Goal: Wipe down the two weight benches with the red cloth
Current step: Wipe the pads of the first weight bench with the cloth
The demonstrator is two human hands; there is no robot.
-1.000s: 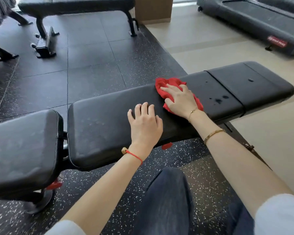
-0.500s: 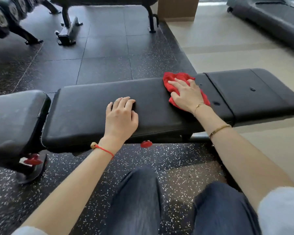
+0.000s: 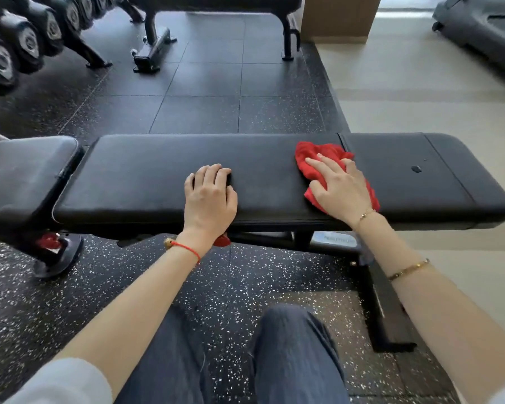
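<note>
A black padded weight bench runs across the view in front of me. My right hand presses the crumpled red cloth flat on the long pad, just left of the seam to the end pad. My left hand rests on the middle of the same pad with its fingers curled, holding nothing. A dark wet spot shows on the end pad to the right. A second black bench stands at the back, mostly cut off by the top edge.
A rack of black dumbbells lines the upper left. A wooden block stands at the back, and a treadmill sits on the pale floor at upper right. My knees in dark jeans are below the bench.
The view has swung left and down, so the bench now lies level across the frame. My right hand with the cloth stays near the seam; the wet marks beside it are gone.
</note>
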